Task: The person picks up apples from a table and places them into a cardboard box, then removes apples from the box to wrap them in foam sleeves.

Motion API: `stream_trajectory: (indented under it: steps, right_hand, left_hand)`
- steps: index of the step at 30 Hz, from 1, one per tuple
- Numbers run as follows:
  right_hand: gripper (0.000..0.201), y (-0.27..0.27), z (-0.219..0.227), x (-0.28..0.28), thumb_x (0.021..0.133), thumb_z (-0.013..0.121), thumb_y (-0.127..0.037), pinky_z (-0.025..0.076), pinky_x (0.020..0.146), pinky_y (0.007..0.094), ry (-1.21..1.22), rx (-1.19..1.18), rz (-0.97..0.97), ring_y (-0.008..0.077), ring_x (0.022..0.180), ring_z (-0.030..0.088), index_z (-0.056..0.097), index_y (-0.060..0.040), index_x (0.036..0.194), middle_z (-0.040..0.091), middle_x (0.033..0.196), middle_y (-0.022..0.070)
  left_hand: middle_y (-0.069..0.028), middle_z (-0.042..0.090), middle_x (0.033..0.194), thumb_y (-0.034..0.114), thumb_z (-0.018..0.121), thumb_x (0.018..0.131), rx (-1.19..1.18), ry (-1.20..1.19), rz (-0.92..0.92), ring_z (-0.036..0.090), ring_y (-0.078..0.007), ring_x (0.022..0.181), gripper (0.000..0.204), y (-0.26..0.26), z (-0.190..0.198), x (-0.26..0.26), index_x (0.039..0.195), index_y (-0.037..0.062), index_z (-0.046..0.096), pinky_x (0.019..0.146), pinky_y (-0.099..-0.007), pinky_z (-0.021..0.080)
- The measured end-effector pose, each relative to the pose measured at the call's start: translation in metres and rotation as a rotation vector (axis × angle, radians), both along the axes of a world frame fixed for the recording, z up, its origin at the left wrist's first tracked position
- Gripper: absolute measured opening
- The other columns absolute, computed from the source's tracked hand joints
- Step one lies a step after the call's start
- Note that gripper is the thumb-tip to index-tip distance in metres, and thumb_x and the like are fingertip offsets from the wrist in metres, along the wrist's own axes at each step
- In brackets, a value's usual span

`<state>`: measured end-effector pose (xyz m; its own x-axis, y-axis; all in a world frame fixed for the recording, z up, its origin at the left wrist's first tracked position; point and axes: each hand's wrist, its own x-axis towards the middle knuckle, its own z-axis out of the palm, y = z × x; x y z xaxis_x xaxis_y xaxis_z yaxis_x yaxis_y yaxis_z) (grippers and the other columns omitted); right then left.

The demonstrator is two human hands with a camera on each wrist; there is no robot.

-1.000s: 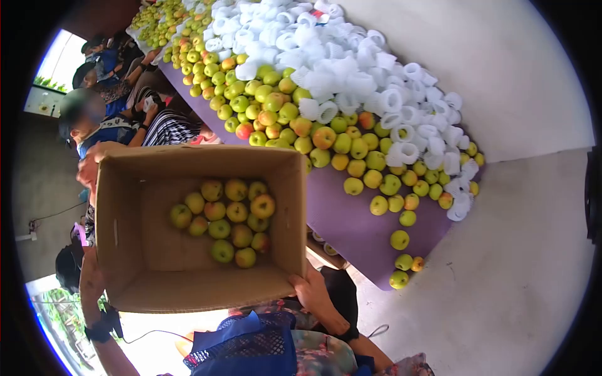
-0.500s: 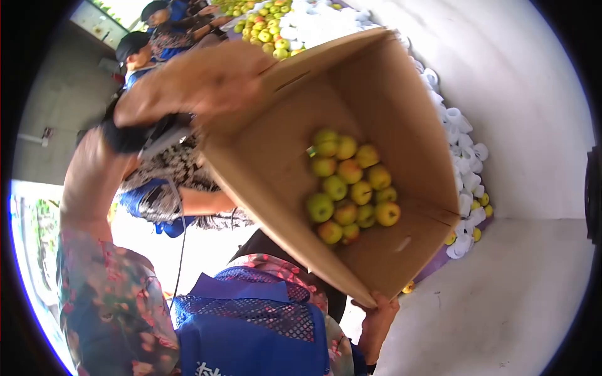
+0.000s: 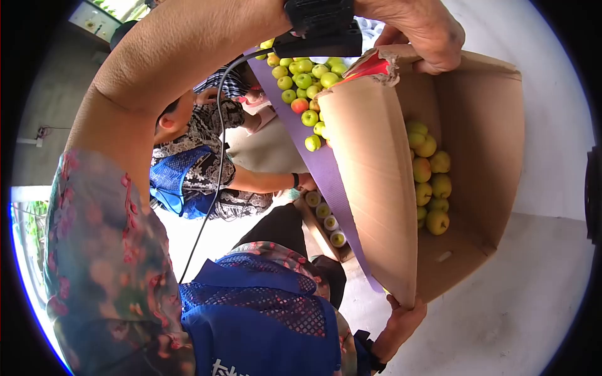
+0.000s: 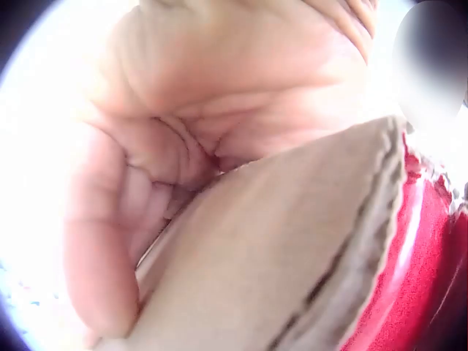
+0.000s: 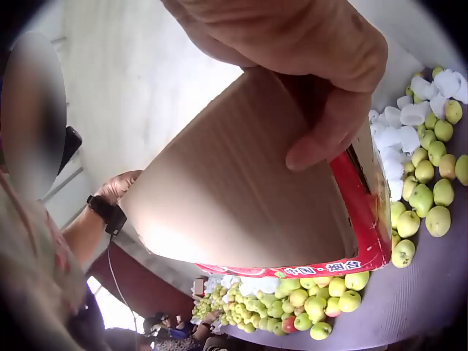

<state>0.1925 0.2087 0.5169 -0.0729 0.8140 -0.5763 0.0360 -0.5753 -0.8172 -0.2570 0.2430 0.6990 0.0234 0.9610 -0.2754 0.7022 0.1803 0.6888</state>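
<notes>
An open cardboard box (image 3: 370, 188) is held up and tilted, its inside facing right in the head view. Several yellow-green apples (image 3: 433, 182) are gathered in it. My left hand (image 3: 420, 31) grips the upper edge by a torn corner. In the left wrist view that left hand (image 4: 219, 110) bends over the cardboard rim, with red print beside it. At the box's lower corner, my right hand (image 3: 401, 323) holds the edge. Seen from the right wrist, the right hand (image 5: 292, 58) has its thumb pressed on the plain cardboard, and the red printed side shows below.
A purple-covered table (image 3: 295, 113) bears loose apples (image 5: 424, 197) and white foam nets (image 5: 398, 131). A box of apples in foam nets (image 3: 326, 219) sits at its edge. A person in a blue vest (image 3: 182, 188) reaches there. A cable (image 3: 219, 138) hangs from my left wrist.
The box has turned and swung to the right, tilting so its near wall faces me. My left hand has moved up and across to the right. The apples remain in the box.
</notes>
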Motion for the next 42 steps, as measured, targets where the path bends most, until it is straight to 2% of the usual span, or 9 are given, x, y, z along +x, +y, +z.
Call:
stream_trajectory:
  steps: [8, 15, 24, 27, 32, 34, 37, 39, 42]
  right_hand:
    - [0.043, -0.002, -0.002, 0.014, 0.081, 0.052, -0.016, 0.061, 0.05, 0.0359, 0.022, 0.017, 0.065, 0.0323, 0.081, 0.068, 0.052, 0.0088, 0.117, 0.061, 0.105, 0.0208]
    - [0.04, 0.022, 0.006, 0.011, 0.082, 0.05, -0.015, 0.061, 0.049, 0.0358, -0.082, 0.007, 0.119, 0.0323, 0.078, 0.069, 0.054, 0.0105, 0.112, 0.063, 0.101, 0.0207]
    - [0.04, 0.015, -0.031, 0.002, 0.081, 0.051, -0.013, 0.061, 0.05, 0.0358, -0.024, 0.023, 0.009, 0.0319, 0.073, 0.068, 0.052, 0.0103, 0.114, 0.062, 0.1, 0.0207]
    - [0.037, 0.025, -0.041, 0.006, 0.084, 0.048, -0.018, 0.06, 0.051, 0.035, -0.093, -0.014, 0.023, 0.03, 0.074, 0.068, 0.056, 0.0067, 0.111, 0.064, 0.099, 0.0187]
    - [0.033, 0.063, -0.038, 0.022, 0.081, 0.049, -0.014, 0.058, 0.048, 0.0342, -0.122, -0.093, 0.131, 0.0279, 0.066, 0.067, 0.056, 0.0091, 0.104, 0.065, 0.09, 0.018]
    - [0.032, 0.078, -0.031, 0.022, 0.081, 0.051, -0.013, 0.058, 0.046, 0.0343, -0.085, -0.118, 0.166, 0.0274, 0.065, 0.067, 0.056, 0.0104, 0.102, 0.065, 0.087, 0.0175]
    - [0.03, 0.076, -0.04, 0.034, 0.083, 0.054, -0.008, 0.056, 0.05, 0.0309, -0.101, -0.141, 0.305, 0.0229, 0.07, 0.067, 0.058, 0.0119, 0.106, 0.068, 0.091, 0.0168]
    - [0.031, 0.073, -0.038, 0.014, 0.085, 0.054, -0.008, 0.057, 0.053, 0.0306, -0.069, -0.264, 0.277, 0.0221, 0.074, 0.067, 0.059, 0.0092, 0.11, 0.068, 0.094, 0.0158]
    - [0.034, 0.065, -0.034, -0.007, 0.085, 0.055, -0.009, 0.054, 0.069, 0.0296, -0.069, -0.389, 0.283, 0.018, 0.083, 0.065, 0.059, 0.0048, 0.116, 0.069, 0.097, 0.0124]
  left_hand:
    - [-0.0065, 0.059, 0.091, 0.026, 0.059, 0.091, -0.076, 0.069, 0.134, 0.056, -0.0152, 0.081, 0.027, -0.026, -0.02, -0.007, 0.102, 0.0015, 0.059, 0.074, -0.0297, 0.048]
    - [-0.0092, 0.058, 0.101, 0.025, 0.06, 0.089, -0.192, 0.094, 0.183, 0.056, -0.0173, 0.09, 0.033, -0.007, -0.028, -0.015, 0.11, 0.0002, 0.057, 0.079, -0.0321, 0.047]
    - [-0.0126, 0.058, 0.113, 0.024, 0.061, 0.086, -0.299, 0.222, 0.226, 0.055, -0.0199, 0.1, 0.042, -0.001, -0.043, 0.003, 0.119, -0.0014, 0.055, 0.084, -0.0352, 0.046]
    - [-0.0137, 0.058, 0.117, 0.023, 0.061, 0.085, -0.375, 0.267, 0.252, 0.055, -0.0208, 0.103, 0.046, 0.014, -0.047, 0.01, 0.122, -0.002, 0.054, 0.086, -0.0362, 0.046]
    - [-0.0156, 0.057, 0.124, 0.023, 0.062, 0.083, -0.531, 0.345, 0.298, 0.055, -0.0223, 0.109, 0.052, 0.061, -0.044, 0.033, 0.128, -0.0029, 0.053, 0.09, -0.038, 0.046]
    - [-0.015, 0.059, 0.122, 0.024, 0.061, 0.084, -0.455, 0.323, 0.232, 0.056, -0.0213, 0.108, 0.052, 0.08, -0.045, 0.047, 0.128, -0.0036, 0.053, 0.089, -0.0371, 0.046]
    - [-0.0119, 0.063, 0.111, 0.03, 0.06, 0.088, -0.177, 0.197, 0.055, 0.058, -0.0174, 0.1, 0.05, 0.049, -0.068, -0.013, 0.124, -0.0054, 0.055, 0.084, -0.0334, 0.047]
    - [-0.0109, 0.058, 0.119, 0.033, 0.056, 0.097, -0.153, -0.054, 0.132, 0.055, -0.0148, 0.1, 0.05, 0.024, -0.087, -0.036, 0.13, -0.0037, 0.051, 0.086, -0.03, 0.047]
    - [-0.0097, 0.058, 0.121, 0.022, 0.055, 0.092, -0.334, -0.002, -0.012, 0.053, -0.0152, 0.104, 0.048, 0.064, -0.091, -0.033, 0.131, -0.0043, 0.049, 0.088, -0.0304, 0.046]
